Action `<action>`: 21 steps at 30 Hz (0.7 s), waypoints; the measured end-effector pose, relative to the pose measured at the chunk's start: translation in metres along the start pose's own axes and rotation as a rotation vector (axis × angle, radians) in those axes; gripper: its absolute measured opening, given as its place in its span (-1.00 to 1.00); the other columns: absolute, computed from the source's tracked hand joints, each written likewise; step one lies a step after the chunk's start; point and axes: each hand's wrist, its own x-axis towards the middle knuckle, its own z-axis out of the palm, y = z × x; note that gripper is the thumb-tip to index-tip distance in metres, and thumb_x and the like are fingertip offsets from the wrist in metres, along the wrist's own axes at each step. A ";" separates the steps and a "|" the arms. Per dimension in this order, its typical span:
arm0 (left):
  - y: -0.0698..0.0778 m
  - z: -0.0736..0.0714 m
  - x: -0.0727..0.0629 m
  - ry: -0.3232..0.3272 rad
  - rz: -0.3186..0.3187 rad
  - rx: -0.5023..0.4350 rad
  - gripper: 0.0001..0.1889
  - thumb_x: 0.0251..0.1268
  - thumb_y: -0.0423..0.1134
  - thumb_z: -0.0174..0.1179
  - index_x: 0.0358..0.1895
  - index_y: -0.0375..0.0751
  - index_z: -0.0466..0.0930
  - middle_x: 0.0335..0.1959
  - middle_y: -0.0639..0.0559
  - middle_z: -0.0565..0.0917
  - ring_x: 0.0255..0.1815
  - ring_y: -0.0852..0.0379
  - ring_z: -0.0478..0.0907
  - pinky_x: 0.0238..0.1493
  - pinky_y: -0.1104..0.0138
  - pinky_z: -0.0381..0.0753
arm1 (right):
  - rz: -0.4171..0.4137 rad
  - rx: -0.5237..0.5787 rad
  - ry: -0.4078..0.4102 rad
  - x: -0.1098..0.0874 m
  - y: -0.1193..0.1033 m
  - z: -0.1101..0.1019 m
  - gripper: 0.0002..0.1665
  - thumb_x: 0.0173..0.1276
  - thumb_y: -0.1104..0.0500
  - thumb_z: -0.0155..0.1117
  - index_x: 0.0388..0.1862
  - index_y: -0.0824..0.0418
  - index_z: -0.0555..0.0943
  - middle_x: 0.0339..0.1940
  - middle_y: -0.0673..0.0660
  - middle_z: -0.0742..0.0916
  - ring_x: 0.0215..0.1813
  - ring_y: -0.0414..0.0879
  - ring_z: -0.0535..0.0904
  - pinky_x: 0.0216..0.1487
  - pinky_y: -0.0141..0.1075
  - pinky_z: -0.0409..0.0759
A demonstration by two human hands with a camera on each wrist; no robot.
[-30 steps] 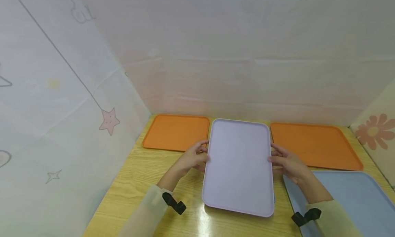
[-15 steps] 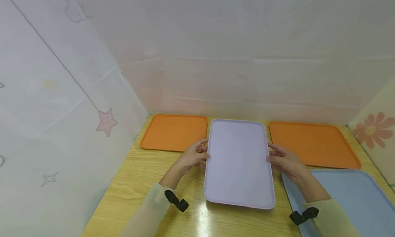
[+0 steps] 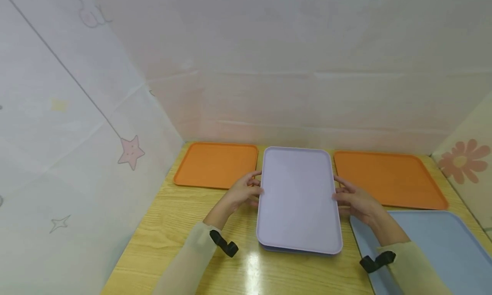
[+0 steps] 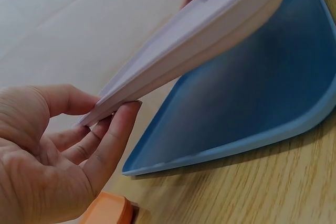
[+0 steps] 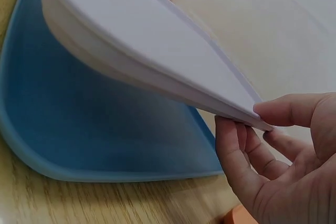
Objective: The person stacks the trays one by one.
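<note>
A lavender rectangular tray [image 3: 297, 201] is held up by both hands, one on each long side. My left hand [image 3: 240, 194] pinches its left edge, thumb on top and fingers beneath. On the opposite edge, my right hand [image 3: 357, 203] grips it in the same way. Both wrist views show the tray tilted and raised, with a line running along its pale side. Under it a darker blue tray [image 4: 231, 108] lies on the wooden table [image 4: 252, 182]. From the head view only a thin strip of that blue tray shows, past the lavender tray's near edge.
One orange tray [image 3: 217, 165] lies at the back left, another orange tray [image 3: 390, 179] at the back right. A large light blue tray [image 3: 426, 243] lies at the right, under the right forearm. Pale curtains [image 3: 261, 94] stand behind and beside the table.
The lavender tray's near edge has shifted away from me, and a blue strip now shows beneath it. My left hand has moved slightly right and away; both hands keep their hold.
</note>
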 end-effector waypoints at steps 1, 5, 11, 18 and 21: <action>-0.001 0.000 0.001 -0.002 -0.001 0.001 -0.24 0.29 -0.42 0.28 0.55 -0.06 0.22 0.01 -0.19 0.56 -0.23 -0.02 0.68 -0.34 0.08 0.78 | 0.001 0.001 -0.001 0.001 0.000 0.000 0.03 0.44 0.27 0.27 0.70 0.08 -0.09 0.04 0.13 0.50 -0.04 -0.05 0.60 0.00 -0.14 0.70; -0.004 -0.001 0.006 -0.008 -0.010 0.003 -0.24 0.30 -0.41 0.29 0.55 -0.06 0.21 0.05 -0.20 0.58 -0.19 -0.02 0.67 -0.36 0.14 0.77 | 0.014 -0.002 0.008 0.003 0.001 -0.001 0.02 0.44 0.27 0.28 0.70 0.08 -0.08 0.06 0.15 0.49 -0.03 -0.03 0.58 0.01 -0.13 0.69; -0.009 -0.001 0.011 -0.007 -0.020 -0.007 -0.23 0.29 -0.42 0.28 0.55 -0.08 0.20 0.05 -0.20 0.58 -0.17 -0.01 0.66 -0.38 0.15 0.76 | 0.040 -0.026 0.037 0.010 0.004 -0.001 0.04 0.42 0.27 0.31 0.70 0.05 -0.07 0.18 0.23 0.49 -0.04 -0.01 0.60 0.00 -0.12 0.71; -0.015 -0.001 0.017 -0.006 -0.027 -0.018 -0.21 0.28 -0.45 0.28 0.56 -0.09 0.19 0.06 -0.20 0.57 -0.12 -0.01 0.64 -0.37 0.12 0.76 | 0.052 -0.040 0.067 0.016 0.009 0.000 0.03 0.42 0.27 0.32 0.69 0.05 -0.04 0.24 0.28 0.52 -0.05 0.01 0.62 0.00 -0.12 0.72; -0.018 -0.001 0.019 -0.005 -0.025 -0.017 -0.20 0.27 -0.46 0.28 0.56 -0.11 0.18 0.06 -0.20 0.57 -0.13 -0.01 0.63 -0.38 0.11 0.76 | 0.062 -0.065 0.085 0.018 0.010 0.001 0.02 0.42 0.27 0.32 0.69 0.04 -0.02 0.26 0.31 0.52 -0.05 0.02 0.63 0.00 -0.11 0.72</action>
